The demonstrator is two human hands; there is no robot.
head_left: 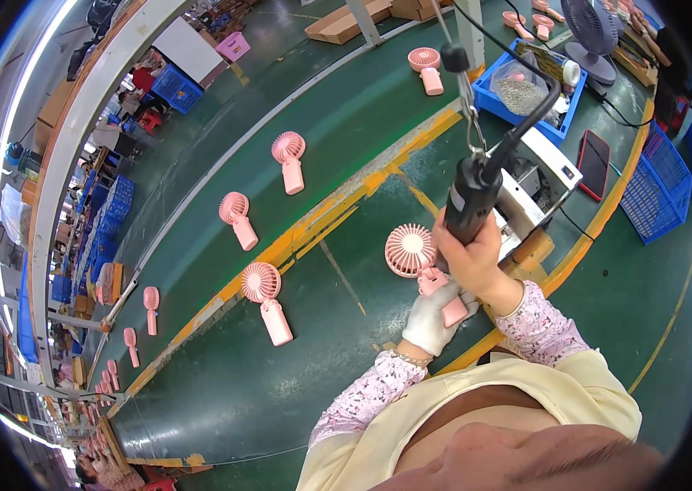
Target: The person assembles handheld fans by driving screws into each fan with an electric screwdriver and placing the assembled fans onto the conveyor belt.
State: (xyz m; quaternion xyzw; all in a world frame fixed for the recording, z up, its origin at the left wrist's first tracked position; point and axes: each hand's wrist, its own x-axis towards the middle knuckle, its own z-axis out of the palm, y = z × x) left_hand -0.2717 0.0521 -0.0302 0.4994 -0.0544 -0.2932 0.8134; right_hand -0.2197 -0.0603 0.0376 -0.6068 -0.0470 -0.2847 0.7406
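Note:
My left hand (429,321), in a whitish glove, is closed around the handle of a pink handheld fan (410,250). The fan's round grille points away from me, over the green worktop (338,327). In my bare right hand (477,255) is a black electric screwdriver (472,196), held upright just above the fan's handle. Its cord rises from the top, and a metal hook hangs beside it. My right fingers hide the screwdriver's tip, so I cannot tell whether it touches the fan. Another pink fan (275,321) lies on the worktop to the left.
Pink fans (291,173) are spread along the green conveyor belt (198,237) beyond the yellow edge strip. At right stand a white metal box (554,159), a blue basket (554,129) holding a bag of screws (518,92), a red-edged phone (594,166) and a grey desk fan (592,29).

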